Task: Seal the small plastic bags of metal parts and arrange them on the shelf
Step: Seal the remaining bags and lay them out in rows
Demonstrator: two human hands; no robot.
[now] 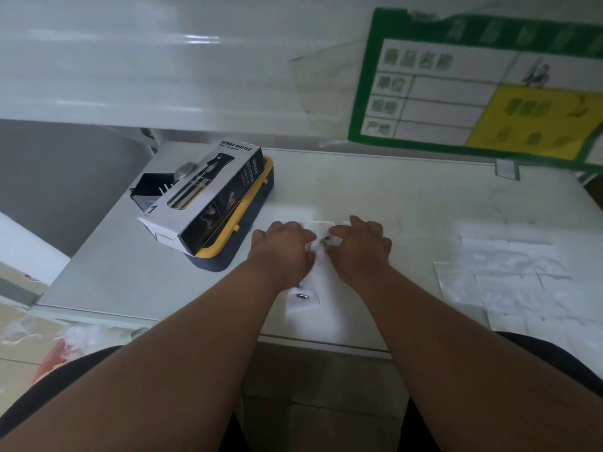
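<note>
On the white shelf [408,197], my left hand [282,247] and my right hand [359,244] lie side by side on a small clear plastic bag [321,230] holding a metal part [324,240]. The fingers of both hands are curled down onto the bag, and the metal part shows in the gap between them. Closer to me, a second small bag [308,305] with a metal part [301,296] lies flat near the shelf's front edge. My hands cover the bag's edges, so how the fingers hold it is hidden.
A black and white spray bottle box [208,197] lies on a dark blue and yellow case [248,220] at the left. Several clear bags [509,275] are spread at the right. A green and yellow label card [473,89] hangs from the shelf above.
</note>
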